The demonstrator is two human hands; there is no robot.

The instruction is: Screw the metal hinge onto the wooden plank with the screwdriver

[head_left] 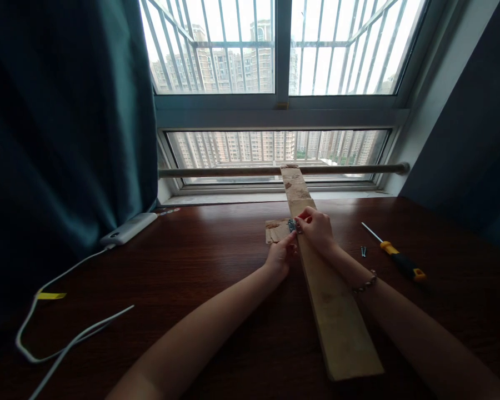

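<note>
A long wooden board (335, 311) lies on the dark table, its far end reaching the window rail. Against its left side sits a short wood piece (276, 230) with a ragged face. A small metal hinge (291, 225) lies where the two meet. My left hand (280, 256) has its thumb and finger closed at the hinge's near edge. My right hand (315, 229) rests over the board, fingertips pinched together at the hinge's right side. Whatever is between those fingertips is too small to make out.
Right of the board lie a few screws (363, 251) and a yellow-and-black screwdriver (402, 261). At the left, a white power strip (131, 229) trails a white cable (77, 265) with a yellow tag (52, 296). A metal rail (225, 173) crosses before the window, beside a dark curtain (70, 111).
</note>
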